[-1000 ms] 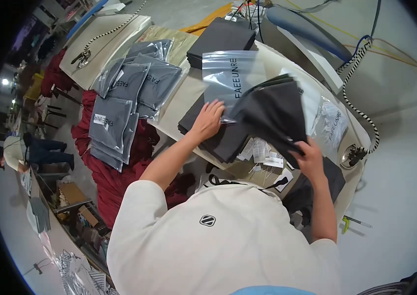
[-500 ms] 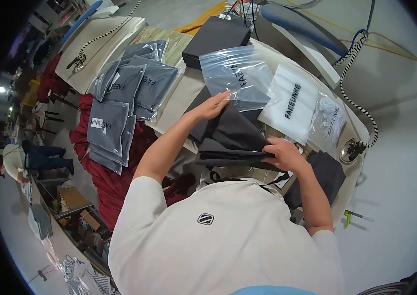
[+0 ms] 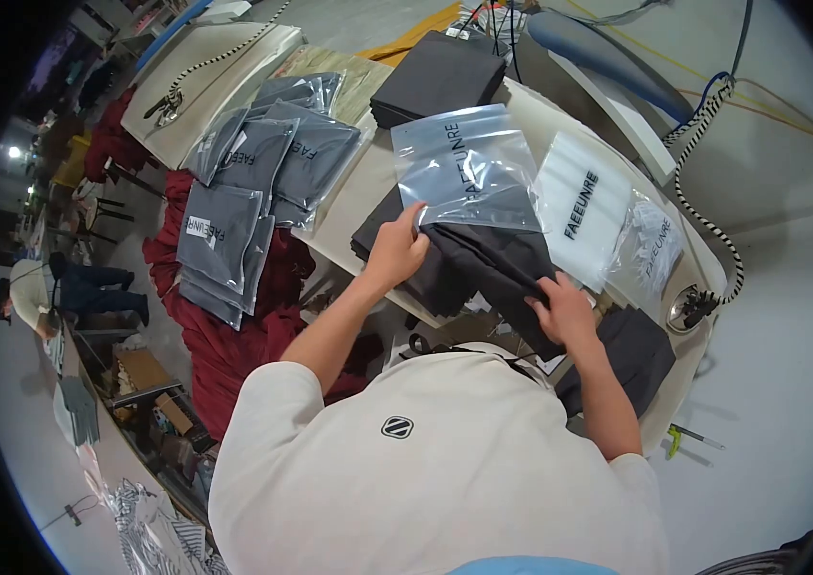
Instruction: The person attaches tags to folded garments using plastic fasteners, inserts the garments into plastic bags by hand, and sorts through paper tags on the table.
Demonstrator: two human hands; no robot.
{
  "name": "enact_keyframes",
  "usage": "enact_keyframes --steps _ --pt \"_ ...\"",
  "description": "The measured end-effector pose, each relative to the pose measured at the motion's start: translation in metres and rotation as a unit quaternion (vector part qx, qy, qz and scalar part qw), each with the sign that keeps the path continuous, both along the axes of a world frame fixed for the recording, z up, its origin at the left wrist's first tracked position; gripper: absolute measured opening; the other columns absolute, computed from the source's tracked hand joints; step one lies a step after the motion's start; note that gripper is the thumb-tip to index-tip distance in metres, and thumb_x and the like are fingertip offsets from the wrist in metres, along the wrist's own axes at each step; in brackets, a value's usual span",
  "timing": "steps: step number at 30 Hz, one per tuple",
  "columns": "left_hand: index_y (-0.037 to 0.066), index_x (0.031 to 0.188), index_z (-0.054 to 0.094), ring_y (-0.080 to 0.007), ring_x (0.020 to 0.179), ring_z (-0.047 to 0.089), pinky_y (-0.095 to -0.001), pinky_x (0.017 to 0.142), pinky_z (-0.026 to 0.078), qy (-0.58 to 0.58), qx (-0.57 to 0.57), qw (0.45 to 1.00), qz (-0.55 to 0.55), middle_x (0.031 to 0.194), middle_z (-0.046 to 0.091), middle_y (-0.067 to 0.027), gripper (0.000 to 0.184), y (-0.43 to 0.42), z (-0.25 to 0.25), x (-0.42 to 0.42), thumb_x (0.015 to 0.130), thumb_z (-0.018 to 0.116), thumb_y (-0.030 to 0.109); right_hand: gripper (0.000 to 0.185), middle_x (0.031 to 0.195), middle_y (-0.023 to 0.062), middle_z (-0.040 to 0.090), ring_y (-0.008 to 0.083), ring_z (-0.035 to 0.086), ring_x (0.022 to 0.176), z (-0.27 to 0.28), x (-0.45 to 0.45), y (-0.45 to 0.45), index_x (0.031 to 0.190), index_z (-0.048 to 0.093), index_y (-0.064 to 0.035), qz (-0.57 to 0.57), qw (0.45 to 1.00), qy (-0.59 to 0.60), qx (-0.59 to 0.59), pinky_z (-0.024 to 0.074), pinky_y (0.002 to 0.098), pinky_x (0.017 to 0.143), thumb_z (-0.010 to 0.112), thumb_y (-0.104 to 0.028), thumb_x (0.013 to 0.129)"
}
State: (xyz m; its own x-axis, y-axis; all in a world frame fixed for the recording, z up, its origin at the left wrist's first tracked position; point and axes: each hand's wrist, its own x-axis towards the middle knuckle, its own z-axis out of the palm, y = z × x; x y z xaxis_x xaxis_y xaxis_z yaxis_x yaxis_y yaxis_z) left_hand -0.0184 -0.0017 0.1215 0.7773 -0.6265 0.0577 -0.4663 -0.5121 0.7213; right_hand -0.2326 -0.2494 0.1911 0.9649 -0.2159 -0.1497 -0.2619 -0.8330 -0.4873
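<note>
A clear plastic bag [image 3: 459, 158] with dark lettering lies in front of me, its near edge over a dark folded garment [image 3: 497, 254]. My left hand [image 3: 401, 247] pinches the bag's near left corner, close to the garment. My right hand [image 3: 561, 309] grips the garment's right side, fingers closed on the cloth. Whether any of the garment is inside the bag I cannot tell. More dark folded cloth [image 3: 425, 283] lies below the left hand. To the right of the bag is a stack of white printed bags [image 3: 574, 206].
A stack of dark folded garments [image 3: 440, 72] stands at the back. Bagged garments [image 3: 219, 235] lie on the left, above dark red cloth [image 3: 205, 355]. A crumpled bag [image 3: 653, 240] and a dark cloth pile [image 3: 636, 355] are at right. Another person [image 3: 90, 292] stands far left.
My left hand has moved down and left, from resting at the bag's edge to pinching its corner. The garment has shifted and spread under the bag's edge; my right hand moved slightly right.
</note>
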Motion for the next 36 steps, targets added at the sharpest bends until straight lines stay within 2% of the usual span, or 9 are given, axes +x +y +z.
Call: enact_keyframes --steps 2,6,11,14,19,22,30,33,36 --pt "0.001 0.136 0.056 -0.0368 0.059 0.063 -0.0446 0.062 0.050 0.027 -0.094 0.987 0.125 0.062 0.061 -0.0176 0.050 -0.006 0.017 -0.011 0.087 0.060 0.007 0.028 0.091 0.0169 0.059 0.0416 0.063 0.090 0.012 0.003 0.017 0.097 0.062 -0.0038 -0.009 0.998 0.006 -0.069 0.0515 0.0487 0.075 0.073 -0.029 0.090" --pt "-0.001 0.137 0.056 -0.0361 0.061 0.063 -0.0433 0.060 0.050 0.012 -0.096 0.977 0.190 0.066 0.063 -0.0189 0.052 -0.008 0.024 -0.017 0.085 0.059 0.006 0.024 0.092 0.0189 0.060 0.0441 0.064 0.090 0.031 0.020 0.021 0.097 0.061 -0.0047 0.015 0.994 0.044 -0.097 0.0523 0.0525 0.074 0.071 -0.026 0.092" --pt "-0.003 0.138 0.055 -0.0369 0.063 0.066 -0.0458 0.061 0.052 -0.139 -0.088 0.982 0.088 0.074 0.066 -0.0200 0.054 -0.019 0.038 -0.038 0.086 0.061 0.010 0.021 0.094 0.0167 0.059 0.0399 0.065 0.086 0.020 0.034 0.018 0.095 0.062 -0.0056 0.019 0.997 -0.013 -0.079 0.0536 0.0501 0.070 0.071 -0.024 0.091" --pt "0.003 0.138 0.058 -0.0344 0.079 0.068 -0.0449 0.071 0.053 -0.180 0.120 0.976 -0.019 0.091 0.070 -0.0175 0.055 -0.030 0.055 -0.057 0.085 0.065 0.013 0.018 0.093 0.0141 0.058 0.0360 0.066 0.081 0.012 0.040 0.023 0.094 0.062 -0.0068 0.027 0.992 -0.100 -0.077 0.0554 0.0467 0.069 0.071 -0.023 0.090" --pt "0.008 0.147 0.050 -0.0418 0.123 0.057 -0.0527 0.099 0.047 -0.196 0.105 0.974 0.030 0.133 0.059 -0.0240 0.059 -0.032 0.071 0.000 0.092 0.063 0.023 0.017 0.091 0.0108 0.058 0.0310 0.066 0.084 0.019 0.038 0.035 0.092 0.064 -0.0082 0.093 0.981 -0.070 -0.156 0.0552 0.0440 0.069 0.074 -0.020 0.085" --pt "0.010 0.157 0.035 -0.0475 0.148 0.026 -0.0597 0.118 0.026 -0.163 0.096 0.980 -0.064 0.160 0.031 -0.0236 0.063 -0.045 0.031 0.013 0.101 0.053 0.032 0.019 0.090 0.0097 0.058 0.0319 0.065 0.083 0.012 0.058 0.033 0.093 0.063 -0.0089 0.106 0.978 -0.085 -0.156 0.0548 0.0449 0.071 0.075 -0.020 0.084" --pt "0.016 0.164 0.019 -0.0506 0.153 0.012 -0.0677 0.119 0.015 -0.144 0.222 0.964 -0.037 0.170 0.015 -0.0183 0.067 -0.064 0.019 -0.010 0.106 0.042 0.039 0.028 0.097 0.0148 0.061 0.0345 0.067 0.092 0.000 0.074 0.037 0.107 0.069 -0.0107 0.072 0.963 -0.138 -0.220 0.0560 0.0462 0.079 0.077 -0.021 0.082" --pt "0.017 0.164 0.018 -0.0507 0.153 0.011 -0.0695 0.118 0.014 -0.176 0.217 0.959 -0.051 0.170 0.013 -0.0181 0.067 -0.065 0.008 -0.018 0.106 0.042 0.039 0.037 0.107 0.0195 0.063 0.0391 0.067 0.097 -0.022 0.040 0.028 0.116 0.070 -0.0117 -0.086 0.994 0.028 -0.065 0.0554 0.0466 0.085 0.076 -0.013 0.079" --pt "0.018 0.164 0.019 -0.0506 0.153 0.011 -0.0703 0.118 0.014 -0.190 0.191 0.961 -0.058 0.170 0.014 -0.0184 0.067 -0.063 0.014 -0.028 0.105 0.043 0.039 0.046 0.110 0.0202 0.062 0.0411 0.065 0.100 -0.051 0.035 0.026 0.119 0.069 -0.0109 -0.051 0.994 -0.099 -0.019 0.0547 0.0478 0.085 0.075 -0.004 0.073"
